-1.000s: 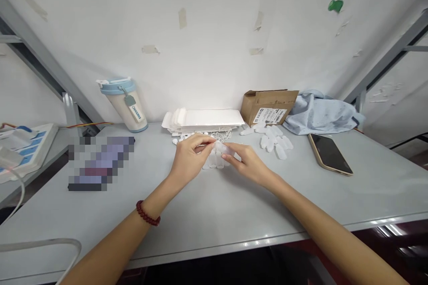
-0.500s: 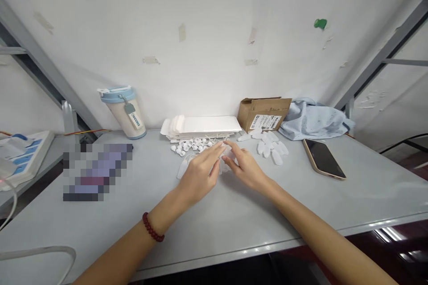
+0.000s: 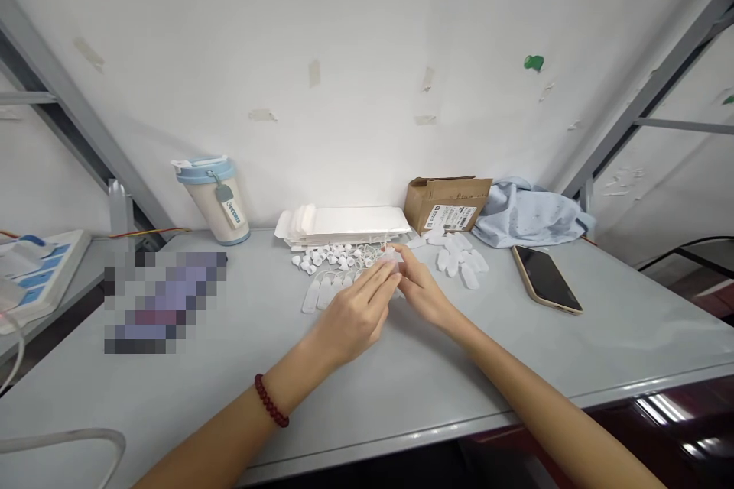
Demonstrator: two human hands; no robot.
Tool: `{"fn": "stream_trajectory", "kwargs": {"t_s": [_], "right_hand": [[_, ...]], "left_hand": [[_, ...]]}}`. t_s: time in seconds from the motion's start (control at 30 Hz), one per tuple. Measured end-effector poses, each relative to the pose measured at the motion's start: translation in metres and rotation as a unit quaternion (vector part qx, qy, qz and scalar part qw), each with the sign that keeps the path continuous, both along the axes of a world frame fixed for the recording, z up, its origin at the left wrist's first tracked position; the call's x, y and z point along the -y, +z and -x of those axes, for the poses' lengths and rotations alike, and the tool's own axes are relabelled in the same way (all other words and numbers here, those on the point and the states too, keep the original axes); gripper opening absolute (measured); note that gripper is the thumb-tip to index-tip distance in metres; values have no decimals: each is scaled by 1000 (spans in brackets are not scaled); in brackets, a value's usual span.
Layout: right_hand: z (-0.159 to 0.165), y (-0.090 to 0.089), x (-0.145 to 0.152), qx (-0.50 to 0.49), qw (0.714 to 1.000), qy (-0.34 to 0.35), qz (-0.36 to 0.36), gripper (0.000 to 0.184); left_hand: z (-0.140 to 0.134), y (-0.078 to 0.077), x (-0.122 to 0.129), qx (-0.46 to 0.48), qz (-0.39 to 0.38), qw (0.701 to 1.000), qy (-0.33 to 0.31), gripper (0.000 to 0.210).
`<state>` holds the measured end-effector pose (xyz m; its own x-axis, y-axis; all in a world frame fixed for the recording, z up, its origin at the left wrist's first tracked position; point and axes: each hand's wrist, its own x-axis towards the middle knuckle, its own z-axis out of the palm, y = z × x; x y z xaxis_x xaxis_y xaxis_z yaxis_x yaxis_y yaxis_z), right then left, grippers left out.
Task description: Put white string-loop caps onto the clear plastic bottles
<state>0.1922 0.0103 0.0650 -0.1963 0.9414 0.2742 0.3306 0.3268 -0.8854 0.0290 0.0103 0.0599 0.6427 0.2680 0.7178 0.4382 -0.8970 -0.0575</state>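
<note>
My left hand [image 3: 356,312] and my right hand [image 3: 423,287] meet over the middle of the table, fingertips together. A small translucent white tag [image 3: 392,254] with a thin loop sticks up between them, its lower part hidden by my fingers. Both hands are closed on it. Just left of my left fingers lies a row of similar tags [image 3: 326,293] with string loops. Behind that row is a heap of small white plastic caps [image 3: 321,257]. Loose translucent tags [image 3: 459,254] without visible loops lie to the right of my right hand.
Folded white boxes [image 3: 355,220] lie against the wall, beside an open cardboard box [image 3: 444,206] and blue cloth [image 3: 524,214]. A phone [image 3: 547,279] rests at right; a tumbler [image 3: 216,202] stands at left near a blurred item [image 3: 172,298] and a power strip [image 3: 43,279].
My left hand has shifted lower and closer against the right fingers, uncovering more of the tag row. A tag with its loop now shows above the fingertips. The camera view has tilted slightly.
</note>
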Motion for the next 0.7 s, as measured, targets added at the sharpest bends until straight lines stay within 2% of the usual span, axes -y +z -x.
{"fn": "stream_trajectory", "kwargs": {"t_s": [0.17,0.37,0.5,0.7], "right_hand": [[2,7,2,-85,994,59,42,27],[5,17,6,-134,979,120,93,29],[4,19,7,-152,967,164,118,26],[2,21,6,-124,973,155,117,27]], "left_hand": [[-1,5,0,93,79,992,22,37],[1,10,-2,66,52,995,58,44],[2,10,-2,63,35,996,56,44],[1,9,-2,66,34,996,59,48]]}}
